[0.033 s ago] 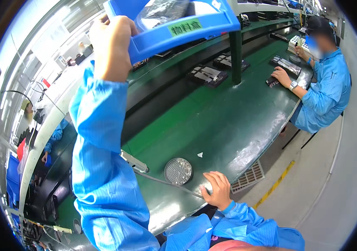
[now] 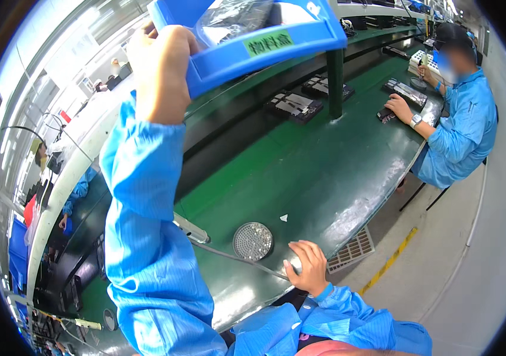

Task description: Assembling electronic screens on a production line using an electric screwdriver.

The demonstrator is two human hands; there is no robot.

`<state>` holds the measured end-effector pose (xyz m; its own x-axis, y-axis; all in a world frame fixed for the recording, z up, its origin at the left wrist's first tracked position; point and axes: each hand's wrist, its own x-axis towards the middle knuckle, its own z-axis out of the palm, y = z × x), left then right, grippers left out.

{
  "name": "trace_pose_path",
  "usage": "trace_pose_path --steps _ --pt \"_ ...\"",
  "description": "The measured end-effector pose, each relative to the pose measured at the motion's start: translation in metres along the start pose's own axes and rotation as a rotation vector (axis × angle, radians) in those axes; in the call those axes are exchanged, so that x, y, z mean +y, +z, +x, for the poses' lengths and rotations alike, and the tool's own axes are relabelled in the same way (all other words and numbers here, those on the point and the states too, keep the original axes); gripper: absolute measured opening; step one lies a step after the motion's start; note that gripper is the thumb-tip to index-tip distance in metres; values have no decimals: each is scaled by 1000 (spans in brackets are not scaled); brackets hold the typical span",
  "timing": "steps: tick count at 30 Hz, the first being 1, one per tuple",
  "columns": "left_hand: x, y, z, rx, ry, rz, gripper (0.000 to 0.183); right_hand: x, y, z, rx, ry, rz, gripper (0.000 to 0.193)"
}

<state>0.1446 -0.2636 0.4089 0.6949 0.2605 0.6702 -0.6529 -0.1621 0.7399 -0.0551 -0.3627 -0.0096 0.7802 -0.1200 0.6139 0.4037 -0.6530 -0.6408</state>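
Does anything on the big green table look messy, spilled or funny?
A small white scrap lies loose on the green table, near the round dish. It looks odd because it sits alone, outside the dish. I see no spill.

Bag (image 2: 235, 22) in bin (image 2: 223, 62), dish (image 2: 242, 242) on bench (image 2: 300, 172), co-worker (image 2: 460, 127) at right

Ahead of the right hand's fingers (image 2: 312, 251), an open lane of green counter (image 2: 300, 172) runs past a small white scrap (image 2: 284, 218) to an upright green post (image 2: 335, 89). To their left, a round dish (image 2: 253, 241) and a grey cable (image 2: 238, 257) obstruct a low sideways sweep; farther left, the raised left arm's blue sleeve (image 2: 152, 255) walls off the way.
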Motion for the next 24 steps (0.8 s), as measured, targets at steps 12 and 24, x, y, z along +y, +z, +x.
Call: trace_pose_path --steps 12,24 --pt "0 -12 -90 -102 161 -87 39 14 -14 -1 67 318 545 53" --pt "-14 -45 -173 -114 -58 -83 75 24 -6 -12 134 250 583 54"
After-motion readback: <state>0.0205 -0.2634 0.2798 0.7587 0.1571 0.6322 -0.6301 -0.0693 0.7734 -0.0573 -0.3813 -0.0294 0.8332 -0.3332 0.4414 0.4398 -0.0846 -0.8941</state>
